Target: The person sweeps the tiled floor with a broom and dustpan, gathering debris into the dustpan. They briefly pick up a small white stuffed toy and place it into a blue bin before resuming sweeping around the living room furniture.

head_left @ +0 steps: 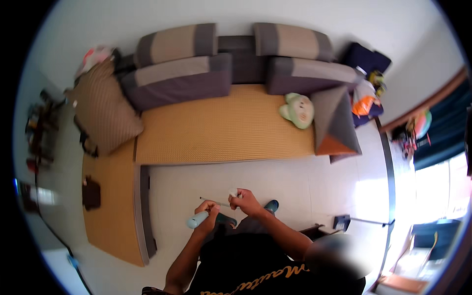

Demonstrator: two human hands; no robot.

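Observation:
In front of my body, my left hand [210, 214] is closed around a pale blue, rounded cylinder-shaped thing [196, 221], whose blunt end sticks out to the left. To its right, my right hand [246, 202] is closed on a small white piece [233, 192] that shows above the fingers. Between the two hands runs a thin rod [223, 204], its dark tip up and left of my left hand. Whether the rod joins the blue thing or the white piece is hidden by my fingers.
Ahead stands an L-shaped sofa with a woven tan mat [221, 128], back cushions and a green plush toy [299, 110]. A brown cushion [105, 105] leans at left; a dark brown pouch [91, 192] lies below it. A dark box [341, 222] is at right.

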